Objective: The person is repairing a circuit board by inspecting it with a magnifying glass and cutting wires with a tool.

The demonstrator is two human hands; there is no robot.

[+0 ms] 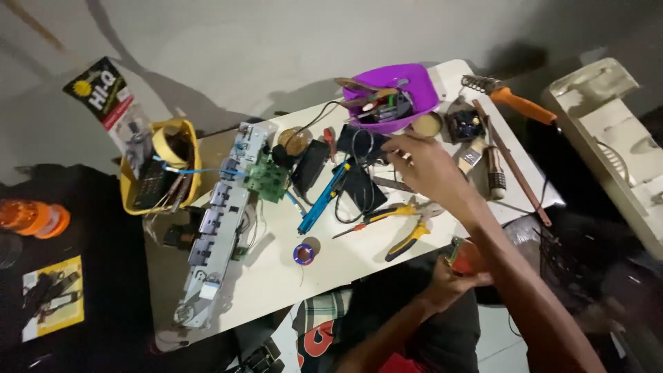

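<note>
**Two hands busy, one on table, one at lap**

Right hand (423, 160) reaches across the table (276, 276), arm extended, fingers loosely spread and empty, hovering over the black parts just below the purple bowl (407, 81). Left hand (449, 280) sits low by the table's near edge, gripping a small red-and-green part (461, 257), likely kept close for inspection. Yellow-handled pliers (407, 228) lie between the two.

Purple bowl (404, 84), yellow-handled pliers (407, 235), blue tool (323, 199), possibly red object (467, 259).
</note>
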